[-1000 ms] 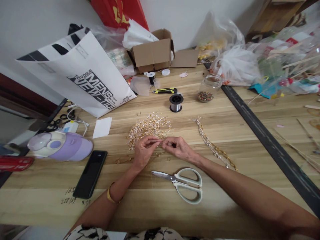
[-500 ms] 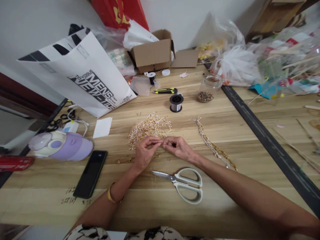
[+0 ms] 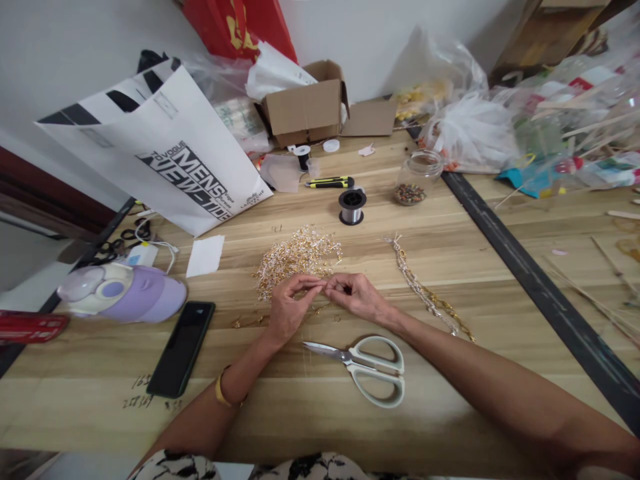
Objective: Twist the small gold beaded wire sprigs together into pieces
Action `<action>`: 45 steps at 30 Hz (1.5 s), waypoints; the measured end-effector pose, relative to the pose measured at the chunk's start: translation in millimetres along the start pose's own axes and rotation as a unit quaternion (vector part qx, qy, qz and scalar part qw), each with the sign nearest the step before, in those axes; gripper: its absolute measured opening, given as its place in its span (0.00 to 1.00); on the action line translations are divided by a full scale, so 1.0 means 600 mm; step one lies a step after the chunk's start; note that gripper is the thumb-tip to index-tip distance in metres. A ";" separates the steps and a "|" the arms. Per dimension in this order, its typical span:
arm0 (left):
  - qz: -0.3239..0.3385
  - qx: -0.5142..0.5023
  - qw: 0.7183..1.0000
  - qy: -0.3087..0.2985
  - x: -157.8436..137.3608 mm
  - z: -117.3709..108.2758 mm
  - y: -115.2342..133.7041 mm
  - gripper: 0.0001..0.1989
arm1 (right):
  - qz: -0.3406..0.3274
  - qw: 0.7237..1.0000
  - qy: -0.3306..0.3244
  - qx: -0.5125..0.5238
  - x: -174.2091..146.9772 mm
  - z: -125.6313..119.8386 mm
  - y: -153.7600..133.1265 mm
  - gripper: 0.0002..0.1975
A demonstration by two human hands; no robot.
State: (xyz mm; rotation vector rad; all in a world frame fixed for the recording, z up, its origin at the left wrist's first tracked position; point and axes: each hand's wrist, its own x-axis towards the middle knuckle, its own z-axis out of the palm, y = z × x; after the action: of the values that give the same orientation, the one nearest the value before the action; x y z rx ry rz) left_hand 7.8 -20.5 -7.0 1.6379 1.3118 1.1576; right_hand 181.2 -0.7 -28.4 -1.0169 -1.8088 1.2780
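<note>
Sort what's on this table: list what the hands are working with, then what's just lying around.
In use: left hand and right hand pinching a small gold piece; gold bead pile.

Lying about: scissors, phone, wire spool, bead jar, utility knife, shopping bag.

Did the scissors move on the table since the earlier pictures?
No. The scissors lie in the same place, just in front of the hands, blades pointing left, at the same spacing from the black phone.

Scissors (image 3: 367, 369), phone (image 3: 181, 347), wire spool (image 3: 353, 206)
</note>
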 end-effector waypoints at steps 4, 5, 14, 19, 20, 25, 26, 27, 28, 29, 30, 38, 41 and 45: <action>0.009 0.002 1.000 0.002 0.000 0.000 -0.002 0.06 | -0.002 1.000 0.001 0.000 0.000 0.000 0.000 0.08; 0.012 0.003 1.000 0.005 0.000 0.001 -0.001 0.06 | -0.001 1.000 0.001 -0.001 0.000 0.000 -0.001 0.08; 0.028 0.004 1.000 0.005 0.000 0.002 0.003 0.05 | 0.002 1.000 -0.003 0.011 0.000 0.000 -0.001 0.08; 0.034 0.009 0.999 0.007 0.000 0.002 0.001 0.05 | -0.003 1.000 -0.003 0.006 0.000 0.000 0.000 0.08; 0.033 0.009 0.999 0.007 0.000 0.002 0.001 0.05 | -0.003 1.000 -0.002 0.005 0.000 0.000 0.000 0.08; 0.033 0.012 0.999 0.011 0.000 0.001 0.000 0.05 | 0.000 1.000 -0.002 0.007 0.000 -0.001 -0.001 0.08; 0.034 0.012 0.999 0.010 0.000 0.001 0.000 0.05 | -0.001 1.000 -0.003 0.008 0.000 -0.001 -0.001 0.08; 0.034 0.013 0.999 0.008 0.000 0.001 0.000 0.05 | -0.001 1.000 -0.003 0.009 0.000 -0.001 -0.001 0.08; 0.033 0.014 0.999 0.007 0.000 0.000 0.000 0.05 | 0.000 1.000 -0.003 0.009 0.000 -0.001 -0.001 0.08; 0.033 0.014 0.999 0.007 0.000 0.000 -0.001 0.05 | 0.001 1.000 -0.004 0.011 0.000 -0.001 -0.001 0.08; 0.032 0.014 0.999 0.006 0.000 0.000 -0.001 0.05 | 0.003 1.000 -0.005 0.012 0.000 -0.001 -0.001 0.08; 0.028 0.012 1.000 0.009 0.000 0.001 0.002 0.05 | 0.001 1.000 -0.003 0.010 -0.001 -0.001 -0.001 0.08; 0.027 0.014 0.999 0.007 0.000 0.001 0.004 0.04 | 0.000 1.000 -0.003 0.010 -0.001 -0.002 0.000 0.07; 0.027 0.016 0.999 0.009 0.001 0.001 0.000 0.05 | -0.002 1.000 -0.003 0.010 -0.001 -0.001 0.000 0.08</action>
State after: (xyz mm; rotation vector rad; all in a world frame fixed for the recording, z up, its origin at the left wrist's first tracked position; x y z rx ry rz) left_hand 8.1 -19.8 -7.2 1.6990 1.3102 1.1904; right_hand 182.0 -0.8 -28.1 -0.9994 -1.7980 1.2969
